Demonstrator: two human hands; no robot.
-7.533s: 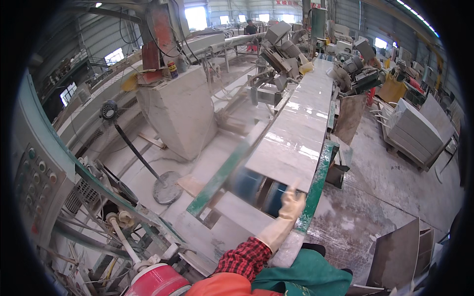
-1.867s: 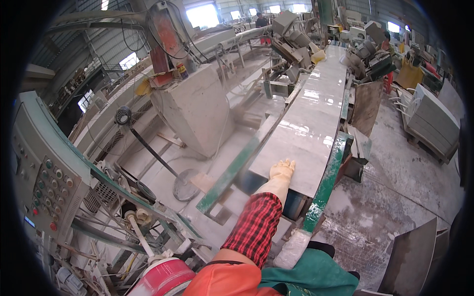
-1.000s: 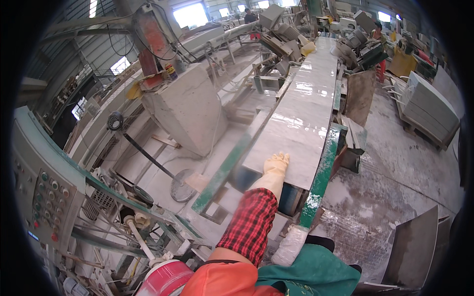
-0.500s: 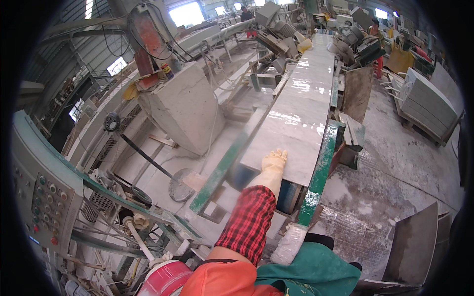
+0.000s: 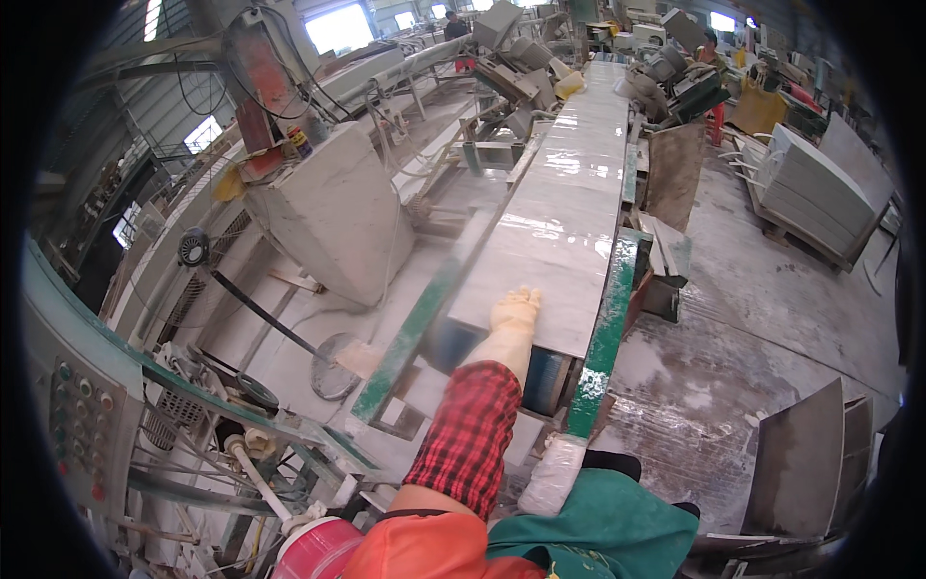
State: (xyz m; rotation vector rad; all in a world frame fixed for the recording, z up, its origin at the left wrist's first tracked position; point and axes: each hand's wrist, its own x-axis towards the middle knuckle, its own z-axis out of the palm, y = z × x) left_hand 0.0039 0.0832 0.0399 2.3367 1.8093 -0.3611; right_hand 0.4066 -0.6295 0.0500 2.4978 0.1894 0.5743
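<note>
My left hand [image 5: 515, 311], in a pale cream rubber glove below a red-and-black checked sleeve, lies on the near end of a wet, pale stone slab [image 5: 569, 280]. Its fingers stretch forward over the surface, slightly bent, gripping nothing that I can see. The slab lies lengthwise between two green rails [image 5: 603, 362] and runs away from me in line with more glossy, wet stone. Just under its near edge a blue roller [image 5: 548, 378] shows beside my wrist. My right hand is out of view.
A control panel [image 5: 87, 415] with buttons stands at left, near a red bucket [image 5: 318, 550]. Motor-driven machine heads [image 5: 666, 68] flank the line farther off. Stacked slabs [image 5: 815, 198] sit at right; dark panels [image 5: 796, 463] lean at lower right. Two people are in the background.
The whole view has shifted, so the scene sits a little farther left. My left hand keeps about the same spot on the near end of the slab.
</note>
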